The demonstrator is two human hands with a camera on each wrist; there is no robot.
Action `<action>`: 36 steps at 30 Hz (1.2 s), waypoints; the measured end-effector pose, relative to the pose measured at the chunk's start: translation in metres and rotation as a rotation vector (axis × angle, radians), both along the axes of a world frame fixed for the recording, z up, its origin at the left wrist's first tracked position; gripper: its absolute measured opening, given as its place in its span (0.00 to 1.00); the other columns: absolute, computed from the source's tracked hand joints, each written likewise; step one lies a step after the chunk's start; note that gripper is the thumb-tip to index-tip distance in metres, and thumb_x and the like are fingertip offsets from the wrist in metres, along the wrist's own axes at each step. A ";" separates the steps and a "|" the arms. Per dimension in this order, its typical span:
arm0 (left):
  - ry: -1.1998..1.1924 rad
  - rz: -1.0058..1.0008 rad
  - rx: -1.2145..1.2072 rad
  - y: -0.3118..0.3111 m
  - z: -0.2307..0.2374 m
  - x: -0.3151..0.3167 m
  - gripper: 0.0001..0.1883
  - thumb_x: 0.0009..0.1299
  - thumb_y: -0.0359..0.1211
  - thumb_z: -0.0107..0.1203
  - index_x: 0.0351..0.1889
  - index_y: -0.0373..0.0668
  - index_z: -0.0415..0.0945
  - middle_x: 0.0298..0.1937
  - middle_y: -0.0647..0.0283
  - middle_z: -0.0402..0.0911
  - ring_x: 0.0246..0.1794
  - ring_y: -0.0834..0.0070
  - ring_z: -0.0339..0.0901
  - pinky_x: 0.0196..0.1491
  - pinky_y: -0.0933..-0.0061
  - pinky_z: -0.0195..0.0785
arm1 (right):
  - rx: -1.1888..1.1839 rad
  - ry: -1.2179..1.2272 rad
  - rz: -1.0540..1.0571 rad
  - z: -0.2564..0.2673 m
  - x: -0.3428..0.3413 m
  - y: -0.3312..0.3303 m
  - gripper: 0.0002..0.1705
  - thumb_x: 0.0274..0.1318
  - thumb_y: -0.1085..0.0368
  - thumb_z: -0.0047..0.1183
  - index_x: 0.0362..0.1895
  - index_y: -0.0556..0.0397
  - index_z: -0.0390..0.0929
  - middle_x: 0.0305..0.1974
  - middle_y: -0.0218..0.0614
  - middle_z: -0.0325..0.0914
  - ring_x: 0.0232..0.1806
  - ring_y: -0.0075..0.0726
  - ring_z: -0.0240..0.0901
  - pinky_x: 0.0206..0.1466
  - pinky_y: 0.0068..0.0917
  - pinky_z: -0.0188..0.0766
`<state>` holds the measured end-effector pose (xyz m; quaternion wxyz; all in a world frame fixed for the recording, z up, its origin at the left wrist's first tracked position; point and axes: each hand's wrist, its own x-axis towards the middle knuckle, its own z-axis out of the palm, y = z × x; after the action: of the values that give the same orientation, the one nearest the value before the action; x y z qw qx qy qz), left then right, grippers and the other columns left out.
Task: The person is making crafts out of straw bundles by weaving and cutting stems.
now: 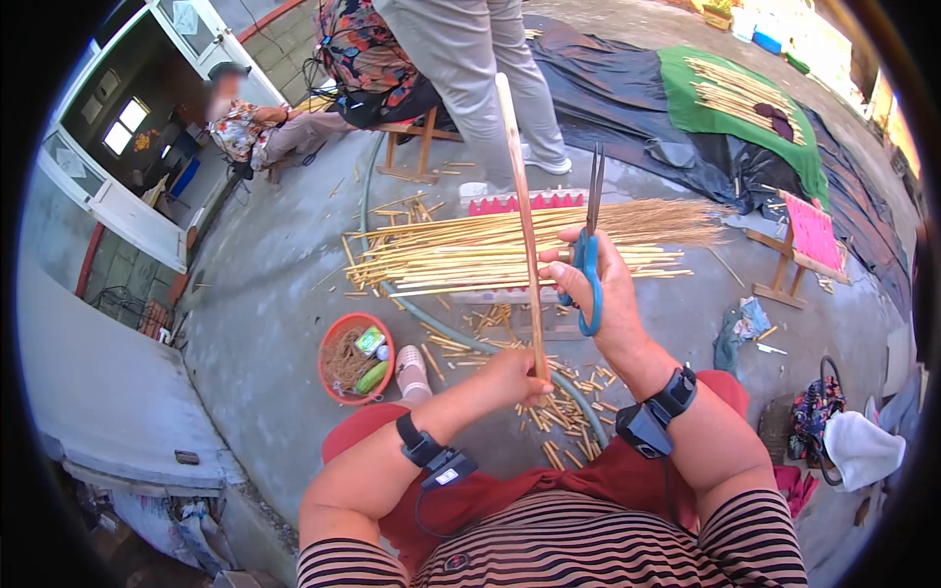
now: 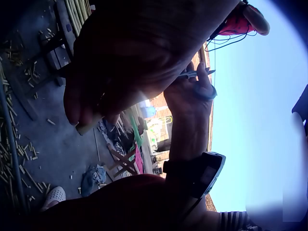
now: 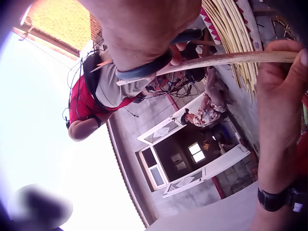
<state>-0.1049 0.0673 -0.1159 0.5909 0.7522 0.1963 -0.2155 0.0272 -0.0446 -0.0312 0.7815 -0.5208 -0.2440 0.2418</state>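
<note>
My left hand [image 1: 515, 379] grips the lower end of a long brownish stalk [image 1: 526, 235], which stands nearly upright before me. In the left wrist view a pale cut end [image 2: 87, 127] sticks out past its fingers. My right hand [image 1: 616, 294] holds blue-handled scissors [image 1: 586, 267], their dark blades pointing away from me beside the stalk. Its fingertips are close to the middle of the stalk. In the right wrist view the stalk [image 3: 216, 61] runs from the left hand [image 3: 281, 79] past the right hand and a blue handle ring [image 3: 144, 67].
Beyond the hands lies a bundle of yellow stalks [image 1: 451, 250] with brushy tips. Cut pieces [image 1: 559, 416] and a hose [image 1: 446, 328] lie on the floor. An orange basket [image 1: 330, 387] stands left, a pink-topped stool [image 1: 814, 235] right. One person [image 1: 480, 78] stands ahead; another [image 1: 260, 132] sits by the door.
</note>
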 end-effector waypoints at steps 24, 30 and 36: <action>-0.901 0.442 -0.074 0.015 0.118 0.025 0.11 0.72 0.31 0.50 0.49 0.37 0.73 0.40 0.65 0.79 0.41 0.79 0.76 0.47 0.75 0.70 | -0.179 -0.201 0.184 -0.004 -0.021 -0.014 0.21 0.51 0.70 0.59 0.50 0.54 0.69 0.32 0.27 0.73 0.35 0.19 0.69 0.40 0.20 0.68; -0.821 0.449 -0.088 0.001 0.115 0.020 0.09 0.67 0.26 0.55 0.44 0.36 0.74 0.41 0.65 0.79 0.41 0.81 0.75 0.47 0.78 0.67 | -0.238 -0.356 0.117 -0.016 -0.032 -0.010 0.26 0.47 0.71 0.63 0.51 0.53 0.69 0.31 0.30 0.73 0.33 0.21 0.69 0.37 0.24 0.68; -0.921 0.489 -0.090 0.001 0.122 0.013 0.10 0.70 0.27 0.51 0.48 0.37 0.71 0.39 0.63 0.79 0.40 0.79 0.76 0.46 0.77 0.68 | -0.347 -0.536 0.041 -0.007 -0.023 -0.018 0.28 0.43 0.68 0.66 0.50 0.53 0.70 0.28 0.31 0.72 0.29 0.24 0.68 0.36 0.25 0.68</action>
<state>-0.0921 0.0684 0.0062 0.6808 0.6751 0.0766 0.2736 0.0038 -0.0625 -0.0381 0.5840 -0.6862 -0.4070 0.1497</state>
